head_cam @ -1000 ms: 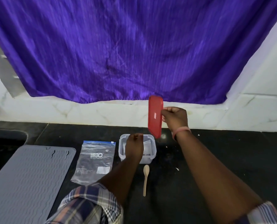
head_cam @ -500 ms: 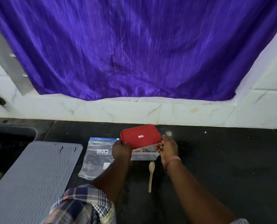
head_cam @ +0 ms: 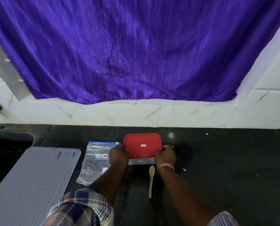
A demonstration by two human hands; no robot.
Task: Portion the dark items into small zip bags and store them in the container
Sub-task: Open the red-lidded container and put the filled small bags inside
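Nearest the person, one wooden spoon lies lengthwise between the two forearms, bowl toward the container. Just beyond it, left hand and right hand grip the short ends of one red lid, flat on that container, long axis running hand to hand. Left of the grip lie one zip bag and one grey mat.

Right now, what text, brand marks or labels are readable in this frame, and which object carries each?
"URBO": white letters on the clear plastic zip bag lying flat on the black counter.
Smaller print under that word and lower on the bag: too small to read.
White and blue mark at the middle of the red rectangular lid: blurred, unreadable.
Small mark on the clear container's near wall: unreadable.
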